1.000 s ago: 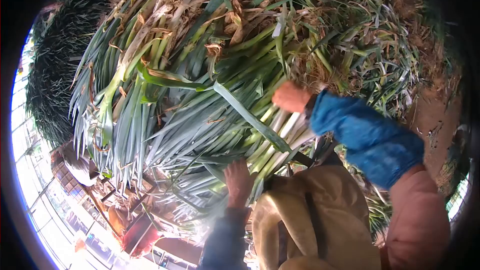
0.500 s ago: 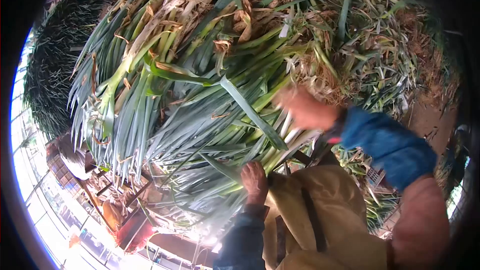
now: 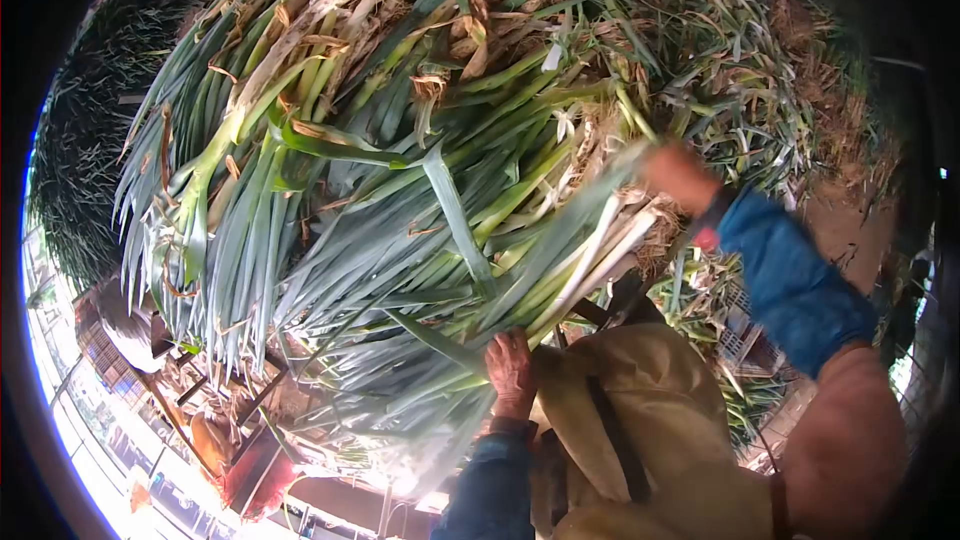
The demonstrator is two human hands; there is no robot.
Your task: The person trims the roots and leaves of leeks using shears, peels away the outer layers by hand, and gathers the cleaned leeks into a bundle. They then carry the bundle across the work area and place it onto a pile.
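Note:
A bunch of green onions [image 3: 560, 285] lies across my lap, its white stems and roots toward the right. My left hand [image 3: 510, 368] is closed around the leaves at its lower edge, beside my knee. Above the root ends, my right hand [image 3: 682, 178] is blurred, its fingers closed at the end of a long green leaf that stretches down over the bunch. A large heap of green onions [image 3: 250, 230] with drooping leaves and some dry brown ones spreads to the left and above.
Loose leaves and trimmings [image 3: 740, 70] cover the upper right. A dark green pile [image 3: 80, 180] stands at the far left. Near the lower left are a brown crate [image 3: 112, 345] and a red object [image 3: 262, 470]. Tan cloth [image 3: 650, 380] covers my legs.
My right hand has moved right and slightly up, from over the bunch to beyond its root ends, with a leaf now stretched from it. My left hand has stayed nearly in place.

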